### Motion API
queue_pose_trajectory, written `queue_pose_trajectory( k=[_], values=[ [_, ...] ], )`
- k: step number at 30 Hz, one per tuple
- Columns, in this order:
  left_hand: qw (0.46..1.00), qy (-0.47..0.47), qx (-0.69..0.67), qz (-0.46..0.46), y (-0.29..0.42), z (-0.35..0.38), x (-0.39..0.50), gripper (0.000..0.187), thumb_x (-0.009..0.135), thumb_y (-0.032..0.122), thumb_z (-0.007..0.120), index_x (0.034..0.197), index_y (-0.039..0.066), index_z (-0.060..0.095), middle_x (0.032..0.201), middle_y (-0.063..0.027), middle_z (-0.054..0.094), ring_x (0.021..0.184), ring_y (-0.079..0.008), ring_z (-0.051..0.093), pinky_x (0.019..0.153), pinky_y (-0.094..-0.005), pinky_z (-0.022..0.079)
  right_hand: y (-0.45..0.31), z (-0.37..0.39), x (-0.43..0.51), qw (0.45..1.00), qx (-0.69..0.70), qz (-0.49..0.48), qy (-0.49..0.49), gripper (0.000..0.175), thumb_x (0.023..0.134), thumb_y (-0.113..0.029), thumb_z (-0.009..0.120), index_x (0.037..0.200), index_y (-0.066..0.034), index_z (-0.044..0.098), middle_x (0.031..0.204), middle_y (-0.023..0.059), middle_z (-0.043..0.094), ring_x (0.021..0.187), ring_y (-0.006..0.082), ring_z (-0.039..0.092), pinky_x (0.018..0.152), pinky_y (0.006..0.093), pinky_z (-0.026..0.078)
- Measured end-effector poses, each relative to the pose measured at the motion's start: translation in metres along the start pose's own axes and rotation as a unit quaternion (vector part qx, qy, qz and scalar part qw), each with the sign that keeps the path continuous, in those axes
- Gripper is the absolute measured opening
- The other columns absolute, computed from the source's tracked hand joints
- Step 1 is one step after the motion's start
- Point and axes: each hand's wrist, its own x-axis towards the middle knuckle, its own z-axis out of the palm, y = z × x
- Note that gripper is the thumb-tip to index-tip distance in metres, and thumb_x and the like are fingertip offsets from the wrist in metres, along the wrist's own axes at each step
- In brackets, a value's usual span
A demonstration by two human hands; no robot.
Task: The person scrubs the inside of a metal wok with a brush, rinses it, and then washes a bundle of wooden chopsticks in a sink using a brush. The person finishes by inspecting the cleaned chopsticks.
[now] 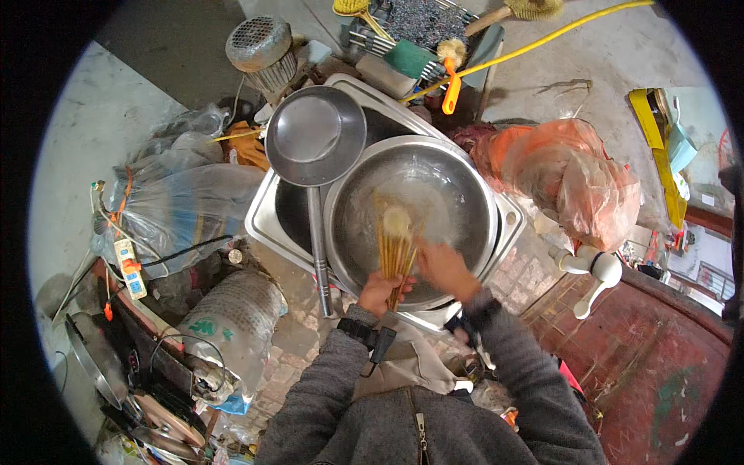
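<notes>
My left hand (381,292) is closed around a bundle of thin yellow-brown sticks (395,256), which look like chopsticks. They fan out over a wide metal basin (356,203) holding cloudy water. My right hand (446,270), blurred, is close against the right side of the bundle; whether its fingers grip anything is unclear. A pale round patch (397,222) shows among the far stick ends, too blurred to name. The basin rests on a stainless steel double sink (258,218). Left of the basin, a long-handled metal pan (308,136) lies across the sink.
Tied plastic bags (192,186) and a power strip (130,270) stand at left, above a filled sack (232,319). An electric motor (260,49) and brushes, one orange-handled (451,87), lie beyond. An orange-red bag (558,168) and white pipe fitting (598,268) are at right.
</notes>
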Motion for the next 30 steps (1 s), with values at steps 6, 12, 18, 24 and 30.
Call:
queue_pose_trajectory(
  k=[6,12,18,24,30],
  values=[
    [1.0,0.005,0.009,-0.028,-0.004,-0.011,0.006,0.024,0.095,0.014,0.056,0.115,0.002,0.055,0.096,-0.0095,0.064,0.074,-0.0141,0.058,0.057,-0.028,0.05,-0.021,-0.016,0.0,0.998,-0.055,0.013,-0.012,0.034,0.09,-0.016,0.047,0.122,-0.0102,0.054,0.078,0.0232,0.063,0.073,0.0401,0.064,0.064,0.051,0.05],
    [1.0,-0.001,0.008,-0.019,-0.006,-0.006,-0.001,0.022,0.094,0.013,0.056,0.114,0.003,0.056,0.094,-0.0091,0.063,0.075,-0.0149,0.055,0.058,-0.0289,0.051,-0.011,0.004,0.023,0.988,0.023,-0.113,0.102,0.027,0.085,-0.015,0.052,0.109,-0.0038,0.053,0.074,0.0221,0.062,0.07,0.0423,0.064,0.061,0.0505,0.05],
    [0.999,-0.017,0.008,-0.027,-0.002,-0.008,0.003,0.023,0.095,0.015,0.056,0.115,0.004,0.054,0.092,-0.0069,0.061,0.074,-0.0147,0.056,0.058,-0.029,0.05,-0.034,-0.017,-0.022,0.997,-0.011,0.025,-0.07,0.041,0.086,-0.015,0.052,0.127,-0.0149,0.053,0.083,0.0243,0.064,0.077,0.0412,0.064,0.068,0.0514,0.051],
    [0.999,0.016,0.037,-0.006,-0.004,-0.003,-0.003,0.017,0.094,0.015,0.058,0.108,0.005,0.057,0.089,-0.0049,0.061,0.072,-0.0118,0.055,0.057,-0.0283,0.049,-0.005,0.002,0.017,0.999,0.007,0.041,0.032,0.041,0.085,-0.01,0.054,0.125,-0.0073,0.054,0.082,0.028,0.062,0.081,0.0443,0.062,0.073,0.0477,0.051],
    [0.854,0.168,0.475,0.13,0.03,0.01,-0.042,0.026,0.09,0.004,0.054,0.115,0.002,0.051,0.089,-0.0109,0.062,0.068,-0.0198,0.06,0.058,-0.0339,0.051,0.055,-0.003,-0.006,0.953,0.212,0.01,0.216,0.028,0.086,-0.009,0.056,0.113,-0.0002,0.061,0.089,0.0252,0.065,0.078,0.0361,0.067,0.07,0.0394,0.051]
  ],
)
